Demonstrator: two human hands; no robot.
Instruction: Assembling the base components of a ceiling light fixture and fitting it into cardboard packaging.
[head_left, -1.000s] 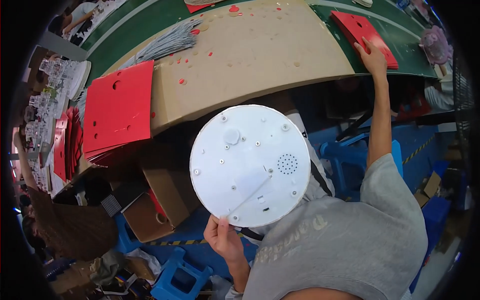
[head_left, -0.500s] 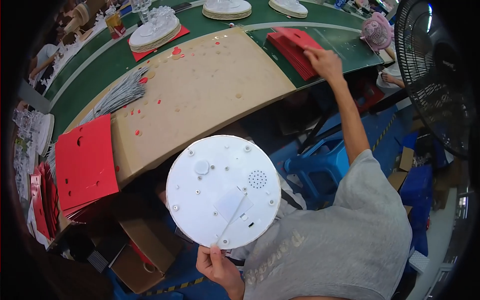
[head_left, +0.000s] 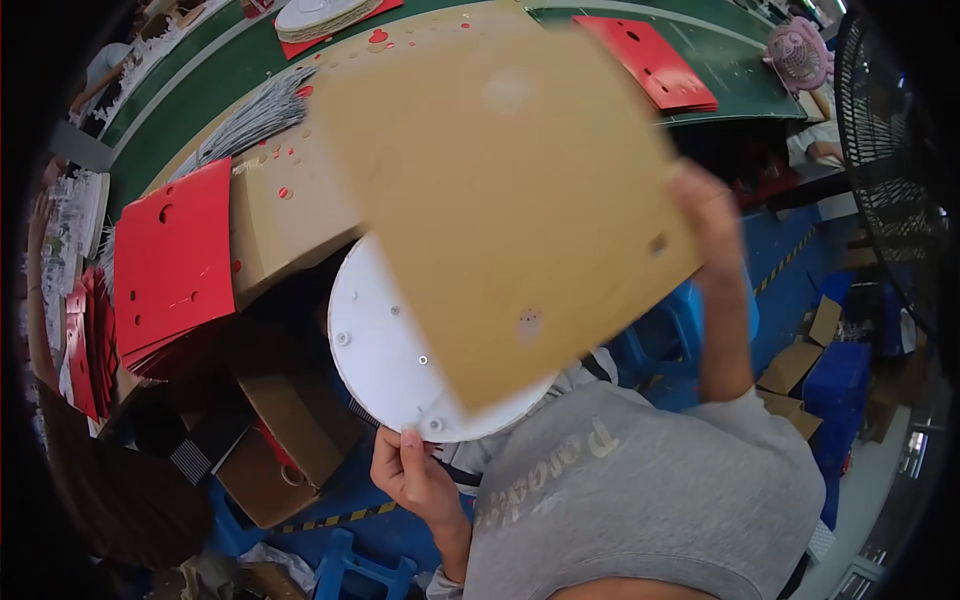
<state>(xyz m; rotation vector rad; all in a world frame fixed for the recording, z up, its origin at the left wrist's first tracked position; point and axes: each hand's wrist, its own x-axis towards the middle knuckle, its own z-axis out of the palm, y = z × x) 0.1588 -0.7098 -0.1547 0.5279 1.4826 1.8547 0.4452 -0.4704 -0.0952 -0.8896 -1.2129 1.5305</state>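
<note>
Swinging a brown card (head_left: pixel 510 200) in from one o'clock, my right hand (head_left: pixel 710 215) now covers the white disc (head_left: pixel 390 350); left fingers (head_left: pixel 412 440) pinch its rim at six o'clock.

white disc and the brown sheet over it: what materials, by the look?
Disc: probably moulded plastic; smooth matte white, with small screw holes. Sheet: looks like cardboard; dull brown, flat, thin, stiff enough to stay flat while the right hand holds it by one edge. Motion blur hides finer texture.

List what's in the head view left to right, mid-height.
Red sheet stack → white disc, pinched at its lower edge by the left hand → brown card → right hand on the card's right edge → black fan.
</note>
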